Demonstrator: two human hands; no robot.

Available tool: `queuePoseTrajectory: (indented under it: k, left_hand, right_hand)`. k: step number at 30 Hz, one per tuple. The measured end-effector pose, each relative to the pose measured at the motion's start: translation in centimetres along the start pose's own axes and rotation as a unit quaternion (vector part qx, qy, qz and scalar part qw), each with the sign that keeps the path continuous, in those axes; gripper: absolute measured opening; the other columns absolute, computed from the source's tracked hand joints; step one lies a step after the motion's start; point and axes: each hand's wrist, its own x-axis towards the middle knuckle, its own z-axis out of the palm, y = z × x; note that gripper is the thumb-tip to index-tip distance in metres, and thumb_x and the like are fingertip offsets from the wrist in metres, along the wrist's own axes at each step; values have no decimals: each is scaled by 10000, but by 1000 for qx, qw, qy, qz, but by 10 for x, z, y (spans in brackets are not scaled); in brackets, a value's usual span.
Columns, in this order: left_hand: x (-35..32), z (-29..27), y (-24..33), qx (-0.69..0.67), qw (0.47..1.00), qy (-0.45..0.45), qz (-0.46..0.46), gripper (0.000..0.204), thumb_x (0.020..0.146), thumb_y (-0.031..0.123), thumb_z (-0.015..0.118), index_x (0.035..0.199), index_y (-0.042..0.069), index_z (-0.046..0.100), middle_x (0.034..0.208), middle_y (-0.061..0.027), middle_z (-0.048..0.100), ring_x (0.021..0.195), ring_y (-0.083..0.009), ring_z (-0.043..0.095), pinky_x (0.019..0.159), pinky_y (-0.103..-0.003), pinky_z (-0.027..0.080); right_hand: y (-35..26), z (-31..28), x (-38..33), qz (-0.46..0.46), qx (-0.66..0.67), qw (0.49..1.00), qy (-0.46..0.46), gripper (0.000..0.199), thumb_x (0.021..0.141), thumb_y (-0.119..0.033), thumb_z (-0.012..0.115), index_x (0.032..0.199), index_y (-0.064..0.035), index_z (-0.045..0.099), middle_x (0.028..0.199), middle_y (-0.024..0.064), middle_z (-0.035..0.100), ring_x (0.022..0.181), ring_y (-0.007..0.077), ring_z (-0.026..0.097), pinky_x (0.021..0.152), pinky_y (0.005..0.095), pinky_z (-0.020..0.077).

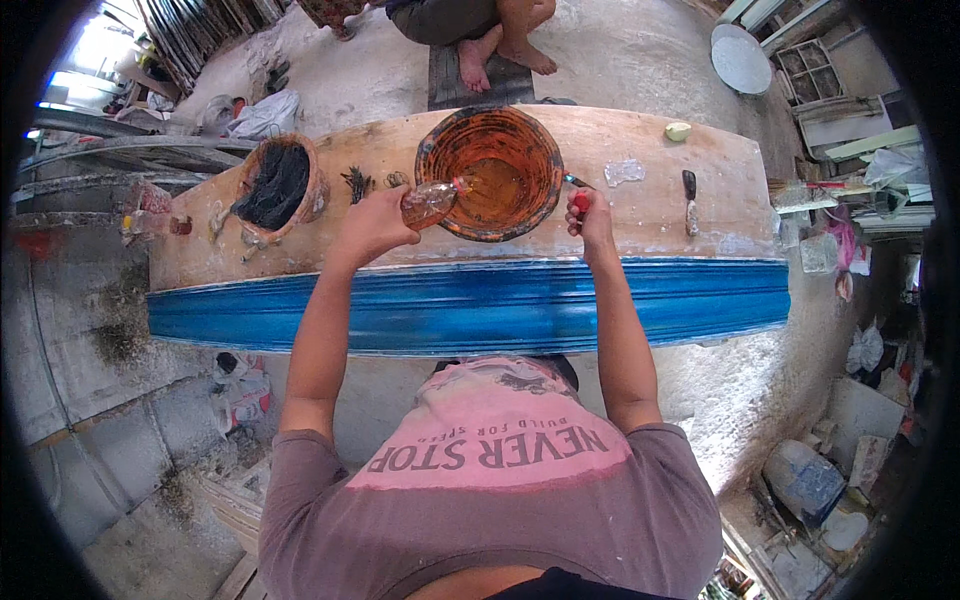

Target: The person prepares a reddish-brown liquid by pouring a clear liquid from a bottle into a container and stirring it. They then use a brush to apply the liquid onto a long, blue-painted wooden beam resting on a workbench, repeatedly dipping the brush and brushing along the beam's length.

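My left hand (375,228) is wrapped round a clear plastic bottle (428,206), tilted to the right with its neck over the rim of a wide orange basin (436,135). Amber liquid lies in the bottom of this black-streaked basin. Just right of the basin, my right hand (594,220) is closed on a small red cap-like piece (581,201). A thin dark stick with a pale blue tip (571,178) shows by its fingers; whether the hand holds it too is unclear. Everything stands on a wooden tabletop (640,225).
A bowl of black material (277,187) stands at the left, with dark metal bits (358,184) nearby. To the right lie a clear piece (626,171), a dark-handled tool (690,200) and a pale green lump (677,131). A blue ridged panel (470,305) runs along the near edge. Someone's bare feet (480,60) are beyond.
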Motion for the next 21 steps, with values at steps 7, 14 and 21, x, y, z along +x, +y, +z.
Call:
queuePoseTrajectory:
  k: [7, 14, 21]
  left_hand:
    - [8, 6, -9, -18, 1000, -22, -10, 553, 583, 231, 742, 1091, 55, 614, 959, -191, 676, 919, -393, 637, 800, -453, 515]
    - [22, 7, -17, -54, 998, -36, -1, 511, 580, 194, 754, 1047, 48, 608, 967, -191, 661, 933, -404, 623, 789, -462, 508]
    - [28, -3, -14, -55, 998, -29, -4, 533, 565, 135, 754, 1064, 36, 598, 953, -189, 642, 914, -410, 620, 769, -440, 498]
  right_hand:
    - [2, 28, 3, 19, -89, 992, 85, 393, 911, -484, 631, 763, -137, 520, 595, -57, 440, 477, 57, 444, 404, 205, 328]
    - [12, 21, -2, -107, -150, 974, 134, 322, 959, -336, 619, 795, -64, 570, 652, -53, 444, 595, 39, 385, 530, 222, 308]
    - [9, 19, -15, -125, -122, 979, 104, 318, 995, -261, 560, 753, -57, 529, 669, -39, 433, 639, 55, 367, 570, 227, 307]
